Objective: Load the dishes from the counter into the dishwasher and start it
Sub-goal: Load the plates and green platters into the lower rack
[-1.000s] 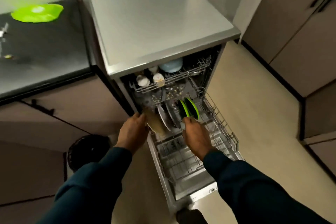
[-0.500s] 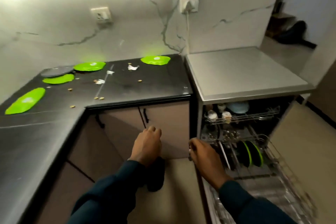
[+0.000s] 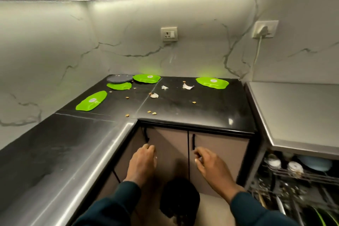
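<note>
I see both hands held low in front of the cabinet doors (image 3: 168,152) under the black worktop (image 3: 192,104), each one empty. The left hand (image 3: 143,165) hangs with its fingers loosely curled near the left door's handle; I cannot tell whether it touches it. The right hand (image 3: 211,165) is relaxed too, fingers bent loosely, close to the right door's black handle (image 3: 193,142).

On the worktop I count four green leaf-shaped plates: one far left (image 3: 91,101), one smaller (image 3: 119,85) just in front of a grey plate (image 3: 119,78) in the corner, one beside that grey plate (image 3: 146,78), and one well apart at the right near the wall (image 3: 212,82). Crumbs and a few pale scraps (image 3: 187,86) lie scattered between them.

At my right the dishwasher (image 3: 293,108) stands open below its steel top. Its upper rack (image 3: 302,175) holds two small white cups (image 3: 295,167) and a pale blue bowl (image 3: 315,163); green plates (image 3: 324,216) show blurred in the lower rack. A dark bin (image 3: 180,198) sits on the floor between my forearms.
</note>
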